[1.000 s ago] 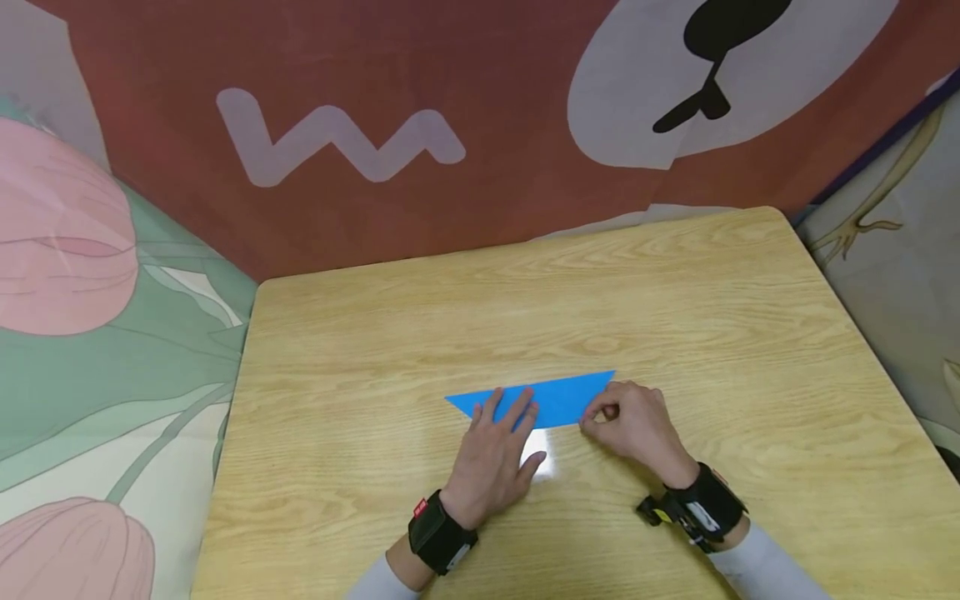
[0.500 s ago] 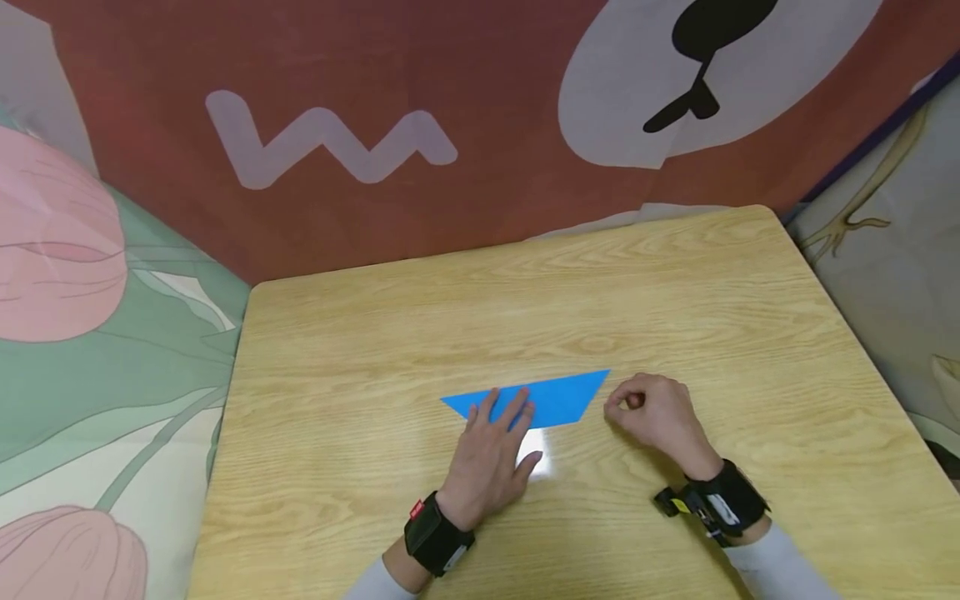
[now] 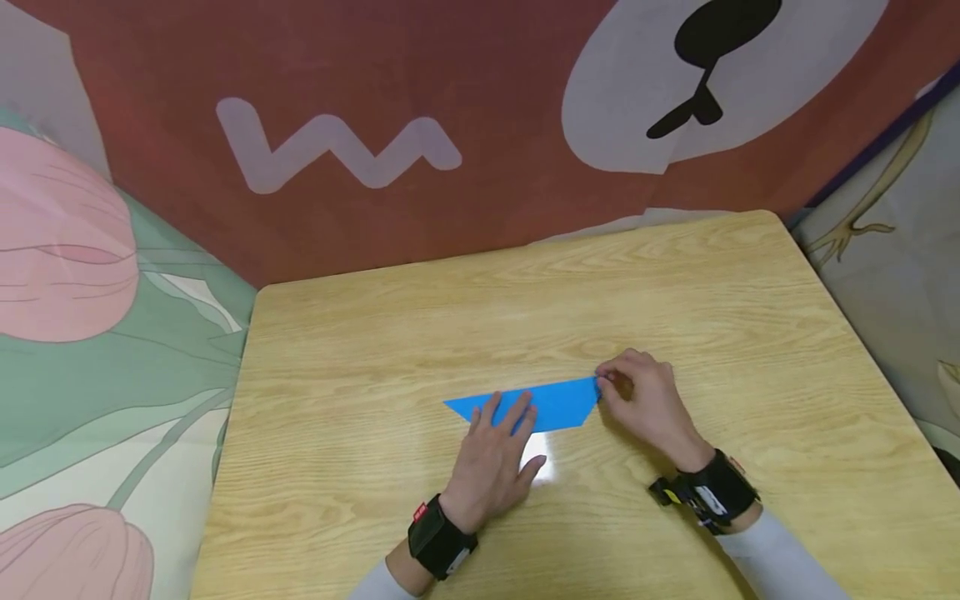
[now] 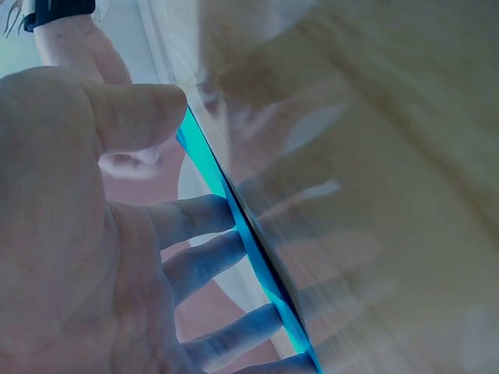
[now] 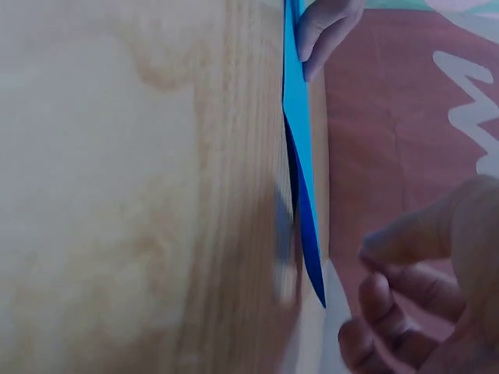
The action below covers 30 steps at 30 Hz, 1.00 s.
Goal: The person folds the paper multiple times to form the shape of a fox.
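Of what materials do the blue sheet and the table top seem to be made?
Blue sheet: probably paper, smooth and fairly matte, because it is thin with straight, crisp edges. Table top: wood or a wood-look laminate, I cannot tell which; grain lines show, and the bright reflection suggests a glossy finish.

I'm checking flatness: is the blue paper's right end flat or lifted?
Lifted: the right wrist view shows the blue paper slanting away from the table toward its pointed end.
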### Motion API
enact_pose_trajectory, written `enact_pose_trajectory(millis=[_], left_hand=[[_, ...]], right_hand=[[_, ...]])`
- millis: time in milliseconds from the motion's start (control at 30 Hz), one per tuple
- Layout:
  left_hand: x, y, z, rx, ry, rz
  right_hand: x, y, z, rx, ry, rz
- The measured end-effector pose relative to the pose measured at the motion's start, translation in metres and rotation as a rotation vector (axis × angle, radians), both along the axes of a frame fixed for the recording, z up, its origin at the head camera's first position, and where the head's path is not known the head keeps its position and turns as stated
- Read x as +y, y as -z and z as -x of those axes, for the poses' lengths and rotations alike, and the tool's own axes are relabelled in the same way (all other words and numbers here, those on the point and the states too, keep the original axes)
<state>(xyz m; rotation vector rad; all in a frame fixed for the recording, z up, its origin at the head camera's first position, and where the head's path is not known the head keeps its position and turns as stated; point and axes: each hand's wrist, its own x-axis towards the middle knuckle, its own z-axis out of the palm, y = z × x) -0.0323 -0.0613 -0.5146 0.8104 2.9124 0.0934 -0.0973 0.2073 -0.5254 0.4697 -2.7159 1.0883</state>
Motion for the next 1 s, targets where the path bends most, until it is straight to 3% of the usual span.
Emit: enact_pose_trajectory(millis=[267, 667, 1000], left_hand=[[0.001, 0.002, -0.001, 0.011, -0.009, -0.006], [0.004, 0.003, -0.007, 0.001, -0.041, -0.062], [0.0, 0.002, -0.004, -0.019, -0.047, -0.084]], right_hand=[[-0.014, -0.001, 0.007, -0.095, -0.038, -0.169], [-0.017, -0.001, 0.01, -0.199, -0.052, -0.18], [-0.024, -0.014, 0.004, -0.11, -0.092, -0.123]])
